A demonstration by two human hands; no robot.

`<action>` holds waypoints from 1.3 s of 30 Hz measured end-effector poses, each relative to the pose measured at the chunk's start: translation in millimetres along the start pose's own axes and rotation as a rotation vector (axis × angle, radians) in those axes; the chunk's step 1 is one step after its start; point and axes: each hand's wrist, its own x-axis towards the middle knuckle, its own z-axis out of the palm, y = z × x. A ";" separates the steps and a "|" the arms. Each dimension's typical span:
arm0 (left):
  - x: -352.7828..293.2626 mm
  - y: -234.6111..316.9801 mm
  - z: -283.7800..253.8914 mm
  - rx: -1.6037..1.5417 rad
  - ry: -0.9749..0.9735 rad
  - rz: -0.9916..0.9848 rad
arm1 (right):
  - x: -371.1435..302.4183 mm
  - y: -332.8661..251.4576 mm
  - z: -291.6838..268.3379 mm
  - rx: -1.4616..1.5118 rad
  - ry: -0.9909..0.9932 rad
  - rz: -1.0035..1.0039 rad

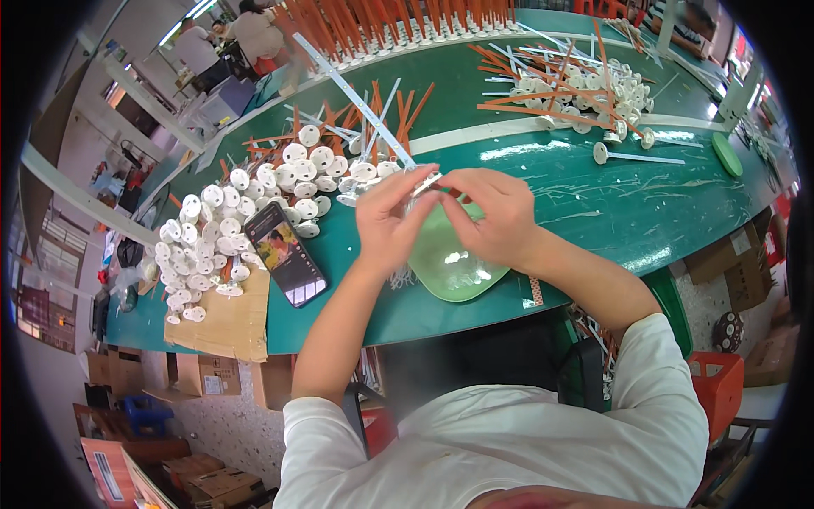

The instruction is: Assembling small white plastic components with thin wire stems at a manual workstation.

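Observation:
Between my hands is a long flat pale-blue strip (360, 106), slanting up and to the left, with a small white end piece (427, 181) mostly covered by my fingers. My left hand (388, 212) is closed round the lower end of the strip. Pinched at the white end piece, my right hand (496, 212) meets the left fingertips; any smaller part there is hidden. Just beneath both hands rests a light green plastic tray (458, 287). White round discs (199, 246) with small holes are piled to the left, many on orange or pale strips.
A phone (287, 254) with a lit screen lies beside the discs, near a cardboard sheet (225, 318). More strips with white discs (585, 93) are heaped at the far right. Rows of upright orange strips (398, 21) line the back. A green dish (727, 154) sits at right.

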 end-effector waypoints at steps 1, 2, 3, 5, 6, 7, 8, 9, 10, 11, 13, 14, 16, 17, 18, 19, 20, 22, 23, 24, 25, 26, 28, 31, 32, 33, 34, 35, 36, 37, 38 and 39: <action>2.6 -3.3 -13.6 0.271 -0.014 0.060 | 1.6 -1.2 -3.3 -0.018 -0.010 0.048; 6.0 -6.8 -25.5 0.534 -0.031 0.119 | 2.2 -1.3 -5.6 -0.046 -0.022 0.098; 11.0 -2.7 -31.8 0.687 -0.016 0.214 | 3.0 0.6 -7.3 -0.052 -0.033 0.091; 18.0 -5.4 -52.1 0.944 -0.023 0.282 | 1.9 10.2 -12.0 -0.086 -0.074 0.129; 19.2 -7.6 -61.0 1.052 0.022 0.275 | 1.8 13.9 -14.2 -0.104 -0.092 0.126; 23.4 -10.5 -70.2 1.102 0.016 0.241 | 1.0 17.8 -13.9 -0.110 -0.100 0.131; 27.0 -14.5 -75.7 1.203 0.004 0.236 | -0.4 22.1 -12.8 -0.123 -0.106 0.137; 27.4 -23.4 -82.7 1.221 0.019 0.268 | -2.6 25.4 -8.1 -0.132 -0.108 0.138; 25.2 -31.8 -93.5 1.343 0.017 0.291 | -2.7 28.3 -3.9 -0.146 -0.111 0.137; 26.9 -31.6 -91.1 1.370 0.033 0.250 | -1.9 32.5 -1.3 -0.143 -0.127 0.142; 25.0 -34.4 -100.0 1.443 0.168 0.267 | -4.1 29.7 -2.8 -0.181 -0.165 0.163; 28.6 -29.1 -94.4 1.452 0.170 0.255 | -0.8 33.9 -5.2 -0.203 -0.239 0.221; 28.9 -33.1 -92.4 1.473 0.190 0.233 | 4.2 40.6 -17.4 -0.241 -0.311 0.284; 26.4 -32.8 -92.0 1.461 0.190 0.241 | 8.8 47.6 -23.1 -0.371 -0.387 0.289; 25.6 -32.8 -91.2 1.466 0.210 0.258 | 14.0 56.7 -30.9 -0.503 -0.462 0.292; 26.9 -32.6 -91.2 1.474 0.231 0.275 | 19.5 67.8 -44.4 -0.624 -0.522 0.393; 25.7 -32.2 -93.2 1.475 0.234 0.279 | 23.1 76.8 -59.4 -0.736 -0.583 0.493; 21.4 -31.5 -93.2 1.445 0.290 0.301 | 27.3 80.3 -95.5 -0.951 -0.538 0.692; 22.3 -25.8 -86.6 1.438 0.312 0.331 | 21.7 84.8 -115.9 -1.038 -0.539 0.758; 24.2 -19.5 -81.3 1.442 0.322 0.340 | 11.6 95.2 -135.4 -1.125 -0.535 0.821; 30.0 -14.6 -70.9 1.382 0.334 0.409 | -4.5 118.6 -162.7 -1.155 -0.562 0.876; 33.1 -10.8 -61.2 1.323 0.339 0.469 | -18.8 136.3 -180.1 -1.181 -0.595 0.939; 28.5 -7.8 -54.2 1.268 0.319 0.473 | -26.4 135.5 -175.4 -1.154 -0.606 0.885; 17.3 -3.6 -48.2 1.163 0.246 0.541 | -11.8 106.3 -145.6 -0.984 -0.623 0.748; 12.8 -2.5 -46.4 1.179 0.248 0.536 | 4.0 82.7 -132.2 -0.856 -0.620 0.669; 8.1 -4.3 -47.1 1.089 0.174 0.534 | 18.3 58.6 -118.7 -0.833 -0.622 0.657; 3.4 -5.0 -47.3 1.002 0.099 0.527 | 30.9 32.4 -104.8 -0.710 -0.600 0.611; 0.8 -3.8 -37.5 0.872 0.110 0.440 | 39.3 11.7 -93.1 -0.588 -0.574 0.565; -0.1 -0.8 -23.3 0.739 0.121 0.355 | 44.4 -5.0 -83.1 -0.563 -0.574 0.558; 0.7 5.7 -12.0 0.653 0.080 0.316 | 46.2 -19.5 -74.0 -0.527 -0.612 0.447; 2.2 12.8 -4.7 0.567 0.039 0.277 | 44.6 -29.0 -64.9 -0.489 -0.643 0.336; 2.1 14.0 -2.4 0.591 0.037 0.268 | 39.5 -33.2 -55.0 -0.464 -0.638 0.336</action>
